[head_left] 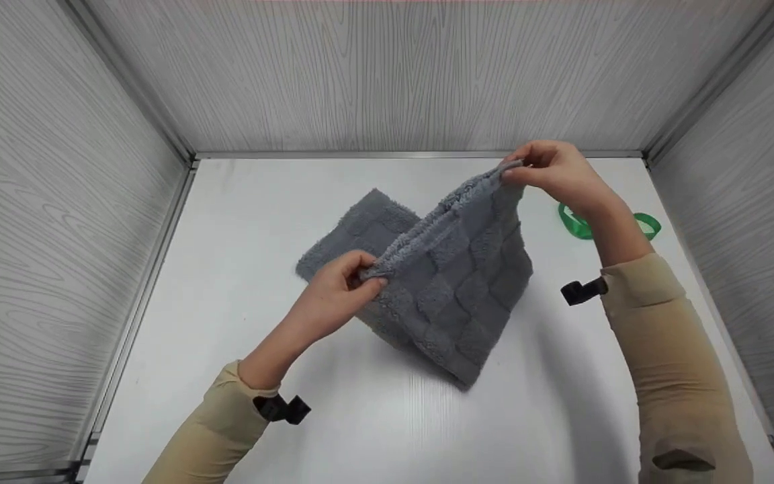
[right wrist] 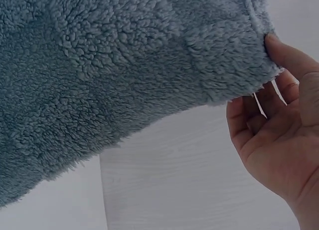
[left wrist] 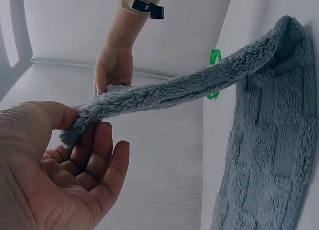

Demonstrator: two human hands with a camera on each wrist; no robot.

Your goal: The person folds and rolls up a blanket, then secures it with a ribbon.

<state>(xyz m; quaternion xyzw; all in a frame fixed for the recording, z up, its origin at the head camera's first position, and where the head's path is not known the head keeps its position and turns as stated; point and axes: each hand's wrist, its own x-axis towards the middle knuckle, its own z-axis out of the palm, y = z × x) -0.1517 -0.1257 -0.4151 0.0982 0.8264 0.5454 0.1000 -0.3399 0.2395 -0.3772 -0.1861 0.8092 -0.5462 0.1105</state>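
A fluffy grey towel point(head_left: 461, 282) with a raised checkered pattern hangs between the two hands, its upper edge slanting up to the right. The left hand point(head_left: 333, 296) pinches the lower-left corner of that edge between thumb and fingers. Higher and farther back, the right hand point(head_left: 558, 175) pinches the other corner. Behind the raised part, a section of the towel lies on the white table. In the left wrist view the towel point(left wrist: 269, 140) droops in a fold from the left hand point(left wrist: 75, 165). The right wrist view shows the right hand point(right wrist: 279, 120) at the towel's corner.
A loop of green ribbon point(head_left: 578, 225) lies on the white table point(head_left: 239, 222) at the right, partly behind the right forearm. Grey wood-grain panels point(head_left: 387, 74) enclose the table at the back and both sides.
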